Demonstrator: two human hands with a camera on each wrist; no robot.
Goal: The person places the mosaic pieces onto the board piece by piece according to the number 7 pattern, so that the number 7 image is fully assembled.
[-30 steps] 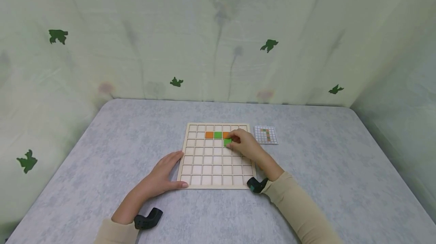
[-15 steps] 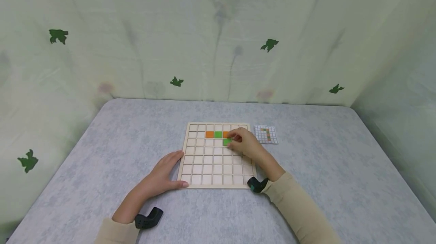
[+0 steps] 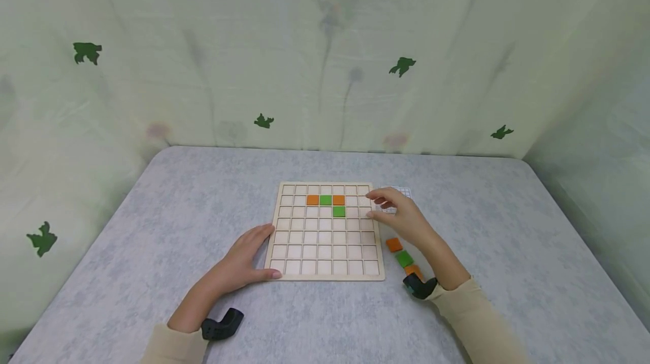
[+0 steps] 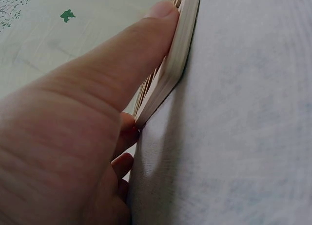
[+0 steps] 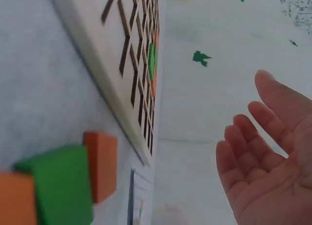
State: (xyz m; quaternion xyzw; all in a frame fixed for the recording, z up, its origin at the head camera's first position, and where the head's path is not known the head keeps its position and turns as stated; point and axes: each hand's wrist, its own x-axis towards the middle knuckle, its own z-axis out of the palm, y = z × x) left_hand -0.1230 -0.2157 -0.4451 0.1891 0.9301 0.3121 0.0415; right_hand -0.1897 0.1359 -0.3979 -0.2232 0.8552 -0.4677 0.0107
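A square wooden grid board [image 3: 310, 238] lies on the table. In its upper rows sit an orange tile [image 3: 312, 200], a green tile [image 3: 325, 200], another orange tile [image 3: 338, 200] and, below that one, a second green tile [image 3: 338, 211]. My left hand [image 3: 237, 267] rests against the board's left side, fingers along that edge and thumb [image 4: 141, 44] on the near corner. Past the right edge hovers my right hand [image 3: 406, 222], fingers apart and holding nothing. It partly covers a small printed grid card [image 3: 404, 190].
Right of the board, below my right hand, lie a loose orange tile [image 3: 394, 244], a green tile [image 3: 404, 258] and another orange tile [image 3: 413, 270], the last partly behind the wrist camera [image 3: 419, 286]. A patterned curtain [image 3: 325, 53] stands behind the table.
My right hand has let go of the lower green tile, now lying in its cell, and moved right off the board. Three loose tiles have come into sight. The left hand stays put.
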